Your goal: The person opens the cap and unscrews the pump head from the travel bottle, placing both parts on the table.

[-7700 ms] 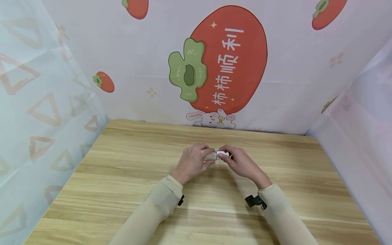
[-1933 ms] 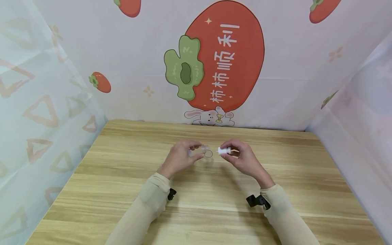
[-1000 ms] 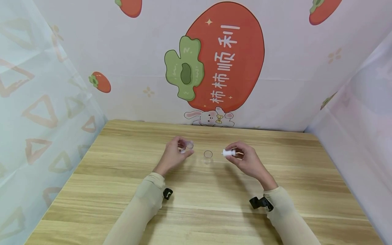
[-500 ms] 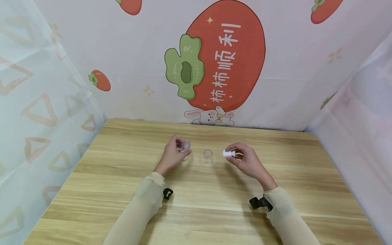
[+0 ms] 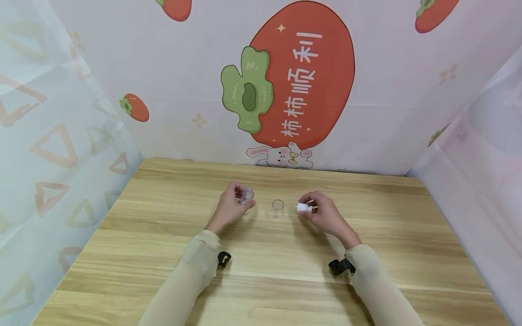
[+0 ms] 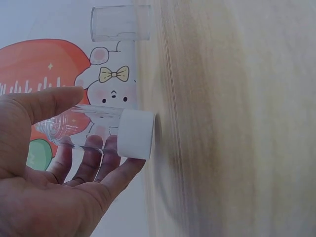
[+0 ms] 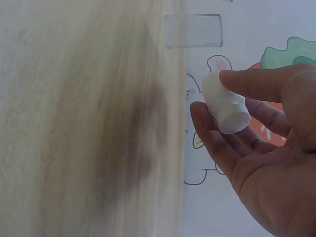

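Observation:
My left hand (image 5: pixel 230 206) holds a small clear bottle (image 6: pixel 106 126) between thumb and fingers. The bottle stands about upright, its threaded neck up and its white base (image 6: pixel 136 134) close to the tabletop; whether they touch I cannot tell. My right hand (image 5: pixel 324 213) pinches a white cylindrical fitting (image 7: pixel 224 101), which has a narrower end and lies tilted between thumb and fingers. Between the hands a clear, open-topped cylinder (image 5: pixel 277 209) stands on the table; both wrist views show this clear cylinder (image 6: pixel 118 23) beyond the hands.
The wood-grain table (image 5: pixel 261 271) ends at a back wall sheet (image 5: pixel 183 90) printed with persimmons and a rabbit. Patterned sheets rise on the left (image 5: pixel 61 181) and right (image 5: pixel 481 158). Each sleeve carries a black wrist camera, such as the right one (image 5: pixel 340 266).
Earlier both hands met over one container. The clear cylinder now stands alone; my left hand has moved left with the bottle, turned upright. Lately my right hand has shifted and tilted the white fitting slightly.

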The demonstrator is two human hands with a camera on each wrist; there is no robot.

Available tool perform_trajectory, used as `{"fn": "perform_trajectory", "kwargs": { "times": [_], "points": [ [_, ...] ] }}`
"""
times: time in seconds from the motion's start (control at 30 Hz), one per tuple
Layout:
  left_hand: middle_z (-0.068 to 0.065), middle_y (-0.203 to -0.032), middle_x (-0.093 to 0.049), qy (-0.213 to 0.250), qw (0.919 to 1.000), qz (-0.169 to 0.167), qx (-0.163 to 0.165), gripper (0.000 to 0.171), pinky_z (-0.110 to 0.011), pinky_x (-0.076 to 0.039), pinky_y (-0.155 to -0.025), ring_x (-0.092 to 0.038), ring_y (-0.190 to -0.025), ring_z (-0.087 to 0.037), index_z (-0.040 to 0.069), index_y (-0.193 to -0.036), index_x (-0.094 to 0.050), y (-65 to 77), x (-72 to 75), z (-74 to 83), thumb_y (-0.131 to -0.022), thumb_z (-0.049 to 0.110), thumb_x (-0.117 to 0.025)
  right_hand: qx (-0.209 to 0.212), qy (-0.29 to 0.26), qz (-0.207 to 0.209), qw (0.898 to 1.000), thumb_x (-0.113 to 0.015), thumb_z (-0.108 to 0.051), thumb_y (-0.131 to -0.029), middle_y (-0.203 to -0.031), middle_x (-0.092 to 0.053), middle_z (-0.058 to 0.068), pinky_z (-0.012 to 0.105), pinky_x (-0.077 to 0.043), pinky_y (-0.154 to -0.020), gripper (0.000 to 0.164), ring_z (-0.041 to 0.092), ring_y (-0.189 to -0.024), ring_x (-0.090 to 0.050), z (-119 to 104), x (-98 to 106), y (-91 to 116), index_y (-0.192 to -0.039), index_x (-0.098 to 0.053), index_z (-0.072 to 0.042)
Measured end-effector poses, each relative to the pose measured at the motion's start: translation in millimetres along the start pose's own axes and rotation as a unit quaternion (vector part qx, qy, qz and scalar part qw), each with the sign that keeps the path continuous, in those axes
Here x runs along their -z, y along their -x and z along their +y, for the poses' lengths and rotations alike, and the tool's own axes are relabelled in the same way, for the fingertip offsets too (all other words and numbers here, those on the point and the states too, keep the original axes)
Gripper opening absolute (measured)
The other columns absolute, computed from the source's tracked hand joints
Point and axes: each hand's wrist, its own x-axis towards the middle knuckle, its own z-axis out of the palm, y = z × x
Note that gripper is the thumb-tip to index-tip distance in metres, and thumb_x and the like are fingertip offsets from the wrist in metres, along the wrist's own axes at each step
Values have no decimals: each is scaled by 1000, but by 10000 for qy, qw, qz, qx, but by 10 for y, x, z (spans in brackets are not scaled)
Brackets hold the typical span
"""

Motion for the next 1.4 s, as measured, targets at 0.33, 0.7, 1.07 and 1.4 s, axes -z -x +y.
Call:
{"fn": "perform_trajectory", "kwargs": {
  "times": [0.33,0.7,1.07,1.4],
  "points": [
    [-16,-116,-57,-10,10000,28,-34,44,-44,-50,-93,-58,-107,-31,2,-117,-50,-6,-16,-10,-86,10,-79,-220,367,-169,9989,-76,1,-88,-106,-67,12,45,-56,-86,26,28,-98,-64,80,-53,-67,-111,-66,1],
    [-16,-117,-57,-9,10000,18,-18,43,-44,-50,-93,-58,-108,-32,3,-118,-49,8,-13,18,-87,11,-79,-249,387,-238,9987,-76,0,-89,-102,-68,10,42,-55,-82,23,25,-94,-65,129,-73,-65,-110,-66,1],
    [-16,-117,-57,-35,10000,37,42,44,-45,-50,-93,-58,-109,-32,3,-119,-49,10,-8,-13,-87,12,-79,-307,461,-247,9982,-76,0,-89,-104,-68,12,44,-55,-85,25,27,-96,-65,124,-65,-66,-112,-66,1],
    [-17,-118,-56,-46,9999,87,57,43,-45,-50,-94,-58,-109,-33,3,-118,-49,27,-10,-27,-88,11,-78,-519,480,-137,9974,-78,-6,-88,-111,-67,13,46,-55,-89,32,30,-102,-64,84,-24,-52,-116,-65,1]
  ]
}}
